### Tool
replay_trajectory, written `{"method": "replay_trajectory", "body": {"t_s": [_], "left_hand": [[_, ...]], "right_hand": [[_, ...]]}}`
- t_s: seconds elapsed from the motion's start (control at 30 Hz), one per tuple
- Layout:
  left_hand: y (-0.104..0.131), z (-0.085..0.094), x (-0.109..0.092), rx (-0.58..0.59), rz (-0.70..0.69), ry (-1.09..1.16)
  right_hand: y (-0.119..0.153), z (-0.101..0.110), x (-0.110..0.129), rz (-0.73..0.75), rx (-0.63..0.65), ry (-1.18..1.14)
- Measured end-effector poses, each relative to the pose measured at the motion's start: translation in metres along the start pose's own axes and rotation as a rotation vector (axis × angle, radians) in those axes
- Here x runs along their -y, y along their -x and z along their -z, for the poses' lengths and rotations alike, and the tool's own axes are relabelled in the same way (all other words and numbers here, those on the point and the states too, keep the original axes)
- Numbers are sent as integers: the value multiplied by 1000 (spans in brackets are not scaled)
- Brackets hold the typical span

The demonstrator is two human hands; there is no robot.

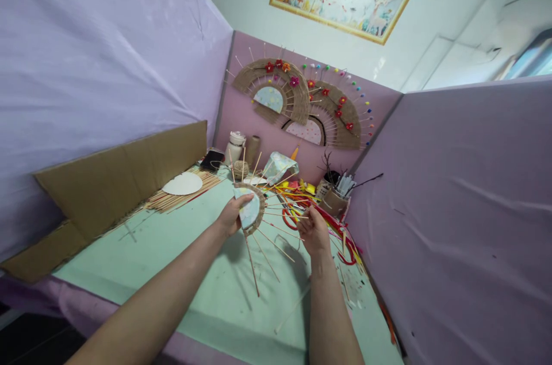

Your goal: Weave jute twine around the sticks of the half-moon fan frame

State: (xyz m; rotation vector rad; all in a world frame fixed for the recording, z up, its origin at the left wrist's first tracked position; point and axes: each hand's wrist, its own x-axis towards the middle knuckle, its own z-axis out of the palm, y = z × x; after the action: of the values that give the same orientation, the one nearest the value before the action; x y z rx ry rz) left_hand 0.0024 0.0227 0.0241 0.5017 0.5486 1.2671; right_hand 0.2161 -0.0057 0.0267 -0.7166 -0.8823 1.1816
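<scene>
My left hand [232, 215] grips a half-round fan piece [250, 210], its thumb lying on the light-blue patterned face. Brown twine rims the curved edge of this piece, and several thin wooden sticks [276, 245] spread out from it like rays. To the right, my right hand [314, 230] is closed in a pinch at the outer ends of the sticks. Whether a stick or a strand of twine is between those fingers, I cannot tell. Red-handled scissors [291, 218] lie on the table behind the sticks, partly covered.
Wooden sticks [164, 201] lie under a white oval [183, 183] at left, beside a cardboard strip [129, 172]. A twine ball [240, 169], a white bottle [235, 146] and a pen holder [334, 202] stand at the back. Two finished fans [276, 75] hang on the pink panel.
</scene>
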Motion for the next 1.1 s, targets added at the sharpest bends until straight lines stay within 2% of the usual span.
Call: {"method": "replay_trajectory", "body": {"t_s": [0.13,0.53,0.7,0.87,0.93,1.1], "left_hand": [[-2,0,2,-65,-102,-69],[-2,-2,-1,-96,-129,10],[-2,-1,-4,-82,-119,70],[-5,2,-8,-83,-99,146],[-6,3,-9,-85,-96,169],[-5,2,-9,-27,-73,273]], "right_hand": [[3,-4,0,137,1,30],[5,-5,1,199,26,29],[3,-4,-4,152,-39,112],[0,-3,-17,60,-43,387],[3,-6,-22,-10,17,520],[16,-21,-30,-190,431,751]]}}
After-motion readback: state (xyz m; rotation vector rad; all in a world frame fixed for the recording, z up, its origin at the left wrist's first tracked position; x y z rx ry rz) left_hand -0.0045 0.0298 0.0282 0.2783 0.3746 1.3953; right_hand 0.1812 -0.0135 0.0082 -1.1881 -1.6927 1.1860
